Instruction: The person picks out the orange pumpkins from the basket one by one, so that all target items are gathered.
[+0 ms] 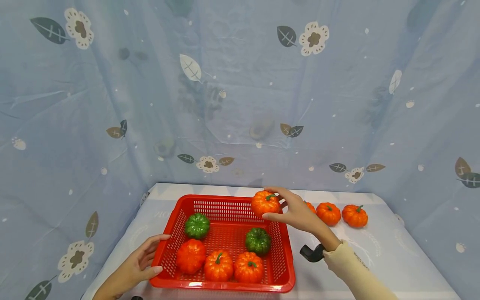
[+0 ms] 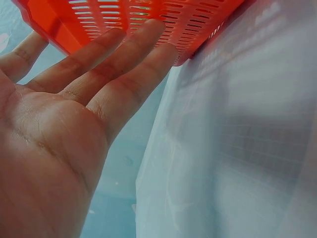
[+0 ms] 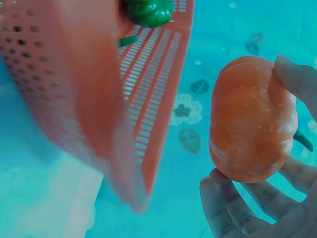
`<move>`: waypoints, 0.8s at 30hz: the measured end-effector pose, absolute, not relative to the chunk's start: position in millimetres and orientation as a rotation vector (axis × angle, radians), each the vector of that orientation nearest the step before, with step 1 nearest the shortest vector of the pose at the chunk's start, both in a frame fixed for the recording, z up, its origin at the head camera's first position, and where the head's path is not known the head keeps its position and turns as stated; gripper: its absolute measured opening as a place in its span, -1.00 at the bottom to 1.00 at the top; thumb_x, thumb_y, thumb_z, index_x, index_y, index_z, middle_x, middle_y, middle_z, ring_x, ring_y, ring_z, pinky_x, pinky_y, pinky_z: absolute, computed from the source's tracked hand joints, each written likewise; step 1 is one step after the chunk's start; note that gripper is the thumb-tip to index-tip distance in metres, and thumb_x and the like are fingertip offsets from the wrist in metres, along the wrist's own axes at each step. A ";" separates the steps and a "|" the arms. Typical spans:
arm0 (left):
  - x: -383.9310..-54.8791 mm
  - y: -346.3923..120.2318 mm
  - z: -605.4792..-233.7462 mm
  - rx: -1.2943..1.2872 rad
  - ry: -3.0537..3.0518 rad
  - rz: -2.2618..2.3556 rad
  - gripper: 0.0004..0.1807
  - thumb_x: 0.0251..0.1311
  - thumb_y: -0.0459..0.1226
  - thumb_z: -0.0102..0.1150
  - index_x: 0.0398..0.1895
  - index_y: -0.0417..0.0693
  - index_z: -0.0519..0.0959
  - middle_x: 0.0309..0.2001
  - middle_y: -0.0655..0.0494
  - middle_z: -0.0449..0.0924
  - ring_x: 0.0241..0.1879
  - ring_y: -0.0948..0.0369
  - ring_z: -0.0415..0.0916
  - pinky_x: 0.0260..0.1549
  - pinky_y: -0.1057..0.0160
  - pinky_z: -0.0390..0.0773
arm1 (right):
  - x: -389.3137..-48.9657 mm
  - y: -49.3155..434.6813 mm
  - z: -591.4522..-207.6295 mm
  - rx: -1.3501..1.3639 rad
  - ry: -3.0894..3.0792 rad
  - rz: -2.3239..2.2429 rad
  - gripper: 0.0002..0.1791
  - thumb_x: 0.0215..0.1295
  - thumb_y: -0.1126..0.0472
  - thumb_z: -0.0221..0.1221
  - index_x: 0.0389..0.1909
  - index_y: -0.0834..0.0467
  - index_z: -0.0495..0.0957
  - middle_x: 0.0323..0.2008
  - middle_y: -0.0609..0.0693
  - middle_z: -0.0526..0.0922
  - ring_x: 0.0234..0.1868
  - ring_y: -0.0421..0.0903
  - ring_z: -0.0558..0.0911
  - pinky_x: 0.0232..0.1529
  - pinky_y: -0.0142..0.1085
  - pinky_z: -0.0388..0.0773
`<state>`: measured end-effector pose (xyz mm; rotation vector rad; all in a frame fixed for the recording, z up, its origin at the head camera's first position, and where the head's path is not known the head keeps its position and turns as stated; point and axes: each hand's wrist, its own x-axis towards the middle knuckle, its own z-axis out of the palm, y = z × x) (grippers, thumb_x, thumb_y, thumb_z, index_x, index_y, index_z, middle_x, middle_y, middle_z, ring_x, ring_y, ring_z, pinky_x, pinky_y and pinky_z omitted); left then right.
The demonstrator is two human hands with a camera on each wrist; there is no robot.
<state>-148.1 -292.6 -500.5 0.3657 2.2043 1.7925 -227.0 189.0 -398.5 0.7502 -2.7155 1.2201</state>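
Note:
My right hand [image 1: 298, 211] grips a small orange pumpkin [image 1: 264, 203] with a green stem, held up over the back right corner of the red basket [image 1: 225, 285]. In the right wrist view, thumb and fingertips pinch the orange pumpkin [image 3: 252, 119] from opposite sides, beside the basket's wall. My left hand [image 1: 131, 266] is at the basket's left side, its fingers extended against the perforated wall in the left wrist view. Inside the basket lie two green pumpkins [image 1: 197, 226] and three orange pumpkins [image 1: 218, 266] along the front.
On the white table [image 1: 397, 258], right of the basket, sit more orange pumpkins [image 1: 328, 213], one partly hidden behind my right hand. A black strap-like piece [image 1: 312, 253] shows at my right wrist. Patterned blue cloth [image 1: 240, 104] hangs behind and at both sides.

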 end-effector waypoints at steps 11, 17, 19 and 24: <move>-147.4 -292.3 -500.4 0.355 2.220 1.779 -0.25 0.34 -0.32 0.27 0.54 -0.02 0.19 0.45 -0.35 0.22 0.28 -0.03 0.44 0.05 0.19 0.64 | -211.2 231.9 -410.4 0.602 -2.701 1.213 -0.16 0.12 -0.25 0.46 0.43 -0.27 0.38 0.35 -0.16 0.47 0.09 -0.04 0.54 0.06 0.01 0.58; -148.2 -294.0 -502.0 0.403 2.199 1.799 -0.26 0.35 -0.38 0.24 0.54 -0.03 0.19 0.45 -0.36 0.21 0.24 0.18 0.49 0.07 0.27 0.59 | -202.0 248.9 -417.9 0.532 -2.707 1.200 -0.13 0.11 -0.26 0.47 0.44 -0.18 0.39 0.36 -0.14 0.47 0.10 -0.03 0.55 0.06 0.00 0.57; -148.2 -294.2 -502.3 0.411 2.198 1.805 -0.27 0.35 -0.39 0.23 0.54 -0.03 0.19 0.45 -0.36 0.21 0.24 0.18 0.49 0.07 0.28 0.58 | -199.6 254.1 -421.3 0.496 -2.714 1.205 -0.11 0.09 -0.27 0.47 0.44 -0.16 0.39 0.35 -0.14 0.47 0.09 -0.03 0.56 0.04 0.00 0.59; -148.5 -293.3 -501.6 0.399 2.216 1.800 -0.28 0.35 -0.38 0.23 0.53 -0.02 0.20 0.44 -0.37 0.22 0.22 0.16 0.51 0.05 0.24 0.61 | -194.1 267.5 -431.8 0.408 -2.731 1.219 -0.12 0.07 -0.27 0.49 0.43 -0.20 0.39 0.32 -0.09 0.49 0.02 -0.02 0.58 -0.02 -0.04 0.64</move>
